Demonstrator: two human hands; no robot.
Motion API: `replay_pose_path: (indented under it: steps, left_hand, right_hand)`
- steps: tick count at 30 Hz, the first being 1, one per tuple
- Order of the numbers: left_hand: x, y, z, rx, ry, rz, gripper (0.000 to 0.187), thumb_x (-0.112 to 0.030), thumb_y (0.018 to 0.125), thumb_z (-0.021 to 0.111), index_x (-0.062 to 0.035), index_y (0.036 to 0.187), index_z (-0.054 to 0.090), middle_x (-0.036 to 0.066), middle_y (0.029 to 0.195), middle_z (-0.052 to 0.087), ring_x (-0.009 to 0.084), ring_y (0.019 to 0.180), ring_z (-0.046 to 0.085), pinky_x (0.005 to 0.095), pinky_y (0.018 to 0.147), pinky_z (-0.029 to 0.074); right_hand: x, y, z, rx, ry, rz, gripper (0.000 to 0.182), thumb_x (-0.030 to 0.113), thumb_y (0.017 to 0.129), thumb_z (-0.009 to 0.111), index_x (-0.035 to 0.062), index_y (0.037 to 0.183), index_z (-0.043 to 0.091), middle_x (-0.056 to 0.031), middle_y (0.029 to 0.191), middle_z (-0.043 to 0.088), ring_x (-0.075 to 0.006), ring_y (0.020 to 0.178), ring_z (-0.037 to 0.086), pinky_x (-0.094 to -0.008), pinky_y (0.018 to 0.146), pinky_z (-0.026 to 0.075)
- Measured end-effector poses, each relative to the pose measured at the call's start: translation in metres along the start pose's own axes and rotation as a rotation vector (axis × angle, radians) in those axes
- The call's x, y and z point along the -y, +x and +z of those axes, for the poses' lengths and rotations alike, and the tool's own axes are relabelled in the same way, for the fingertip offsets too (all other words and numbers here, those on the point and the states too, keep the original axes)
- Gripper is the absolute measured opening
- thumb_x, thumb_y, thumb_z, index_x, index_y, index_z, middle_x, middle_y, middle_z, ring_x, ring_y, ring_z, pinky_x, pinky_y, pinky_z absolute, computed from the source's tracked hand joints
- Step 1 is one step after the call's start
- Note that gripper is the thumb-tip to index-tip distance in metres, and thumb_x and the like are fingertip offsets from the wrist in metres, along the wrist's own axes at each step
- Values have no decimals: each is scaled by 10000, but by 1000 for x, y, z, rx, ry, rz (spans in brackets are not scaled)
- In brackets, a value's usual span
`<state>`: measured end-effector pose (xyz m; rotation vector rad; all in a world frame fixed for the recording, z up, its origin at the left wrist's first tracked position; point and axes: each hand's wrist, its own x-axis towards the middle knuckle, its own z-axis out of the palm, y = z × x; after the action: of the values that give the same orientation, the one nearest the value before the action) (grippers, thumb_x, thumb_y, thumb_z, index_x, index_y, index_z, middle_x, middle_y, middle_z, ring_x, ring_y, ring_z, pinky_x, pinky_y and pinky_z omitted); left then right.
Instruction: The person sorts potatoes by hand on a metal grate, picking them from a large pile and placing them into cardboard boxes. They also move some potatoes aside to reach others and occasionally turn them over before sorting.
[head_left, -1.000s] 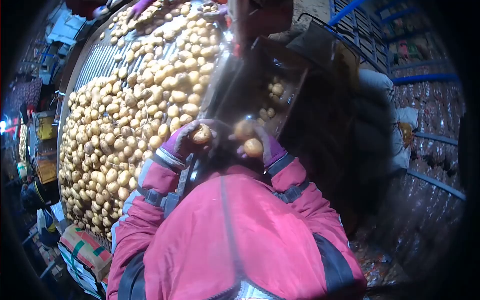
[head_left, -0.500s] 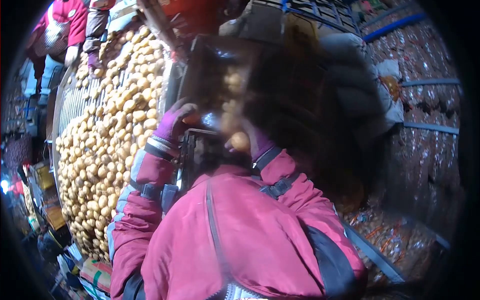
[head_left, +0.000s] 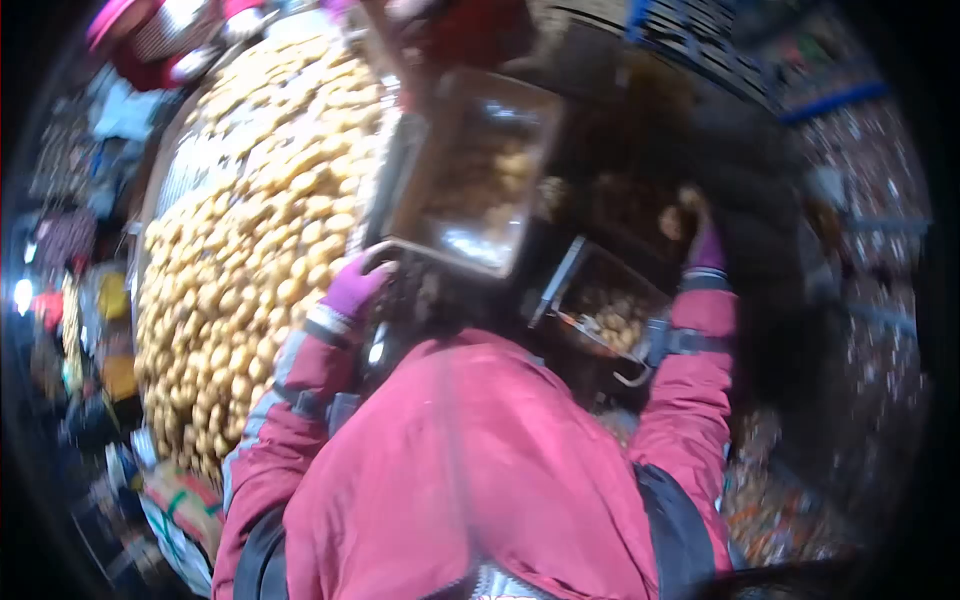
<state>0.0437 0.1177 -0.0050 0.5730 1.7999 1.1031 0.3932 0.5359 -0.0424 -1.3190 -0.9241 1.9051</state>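
My left hand (head_left: 360, 282), in a purple glove, is at the right edge of the potato table. Its fingers and thumb are apart, and I see nothing between them. Well out to the right, my right hand (head_left: 706, 240) is blurred, its fingers stretched away from me. Just left of those fingers is a single potato (head_left: 671, 222), with a dark gap seeming to part it from the hand. Many potatoes (head_left: 250, 260) cover the slatted table beside my left arm. Ahead of me, a clear-walled bin (head_left: 478, 262) holds blurred potatoes.
A smaller container (head_left: 566, 275) with small potatoes sits between the bin and my right forearm. Dark, hard-to-read surfaces lie beyond it. A co-worker's sleeve (head_left: 112, 18) and gloved hands show at the far left. Blue and black crates (head_left: 700, 40) stand at the back.
My right hand has swung far to the right from in front of my chest, where it held a potato. My left hand has dropped slightly nearer to me. The view has shifted, uncovering the smaller container.
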Motion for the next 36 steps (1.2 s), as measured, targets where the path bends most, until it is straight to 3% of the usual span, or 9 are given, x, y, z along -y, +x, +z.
replay_pose_path:
  steps: [3, 9, 22, 24, 30, 32, 33, 35, 36]
  left_hand:
    - [31, -26, -5, -34, -340, -104, 428, -208, 955, 621, -14, 1335, 583, 66, 1107, 687, 144, 954, 630, 277, 811, 532]
    - [81, -78, -11, -165, 377, 394, 396, -265, 961, 619, -57, 1298, 614, 146, 1249, 650, 241, 1095, 625, 341, 889, 530]
    - [134, -273, -66, -913, -576, -275, 310, -120, 940, 613, -50, 1238, 665, 46, 976, 683, 118, 808, 635, 258, 706, 530]
    - [168, -285, -66, -832, 303, 46, 295, -131, 933, 632, -38, 1211, 665, 52, 1001, 676, 129, 814, 637, 271, 722, 537]
    - [193, -241, -82, -583, 617, 204, 192, -132, 865, 625, -95, 1051, 655, 95, 995, 662, 289, 857, 657, 363, 757, 551]
    - [192, -217, -95, -528, 851, 102, 183, -144, 834, 653, -94, 1010, 662, 92, 917, 645, 292, 765, 639, 372, 710, 538]
    - [207, -205, -102, -660, 763, 415, 156, -180, 902, 645, -85, 1025, 653, 67, 881, 647, 223, 762, 642, 342, 690, 525]
    - [185, -184, -108, -564, -277, 124, 185, -226, 955, 622, -63, 1038, 642, 69, 904, 647, 194, 791, 641, 347, 704, 524]
    - [169, -179, -115, -599, -229, 105, 216, -239, 961, 618, -53, 1069, 639, 80, 941, 653, 203, 813, 648, 351, 724, 529]
  right_hand:
    - [20, 15, 20, -48, 69, 224, 452, 454, 988, 555, 87, 1246, 606, -89, 1253, 644, -237, 1039, 652, -380, 874, 548]
    - [-40, -56, 209, 526, -428, 0, 457, 353, 1046, 490, 10, 1335, 579, -158, 1285, 640, -232, 1077, 654, -346, 948, 506]
    - [-254, -223, 370, 2003, -787, 270, 421, 324, 1025, 554, 18, 1305, 626, -98, 1220, 678, -174, 1087, 635, -330, 960, 499]
    - [-284, -242, 382, 2222, -819, 21, 424, 313, 1026, 559, 25, 1333, 612, -97, 1257, 669, -187, 1138, 615, -337, 1004, 478]
    - [-310, -269, 414, 2262, -868, -309, 368, 273, 942, 613, 76, 1252, 634, -160, 1165, 662, -308, 1079, 636, -396, 892, 521]
    - [-316, -264, 421, 1913, -1014, 177, 314, 254, 896, 642, 93, 1164, 662, -186, 1090, 662, -342, 994, 658, -418, 800, 547]
    - [-320, -259, 424, 1829, -974, 253, 301, 256, 902, 641, 91, 1151, 667, -184, 1080, 664, -332, 985, 659, -411, 800, 546]
    - [-330, -242, 443, 1656, -880, 385, 276, 259, 913, 639, 87, 1126, 676, -181, 1062, 669, -313, 967, 661, -397, 800, 543]
    - [-334, -229, 459, 1780, -1139, -151, 320, 256, 941, 635, 71, 1202, 659, -119, 1084, 676, -228, 976, 650, -344, 826, 535]
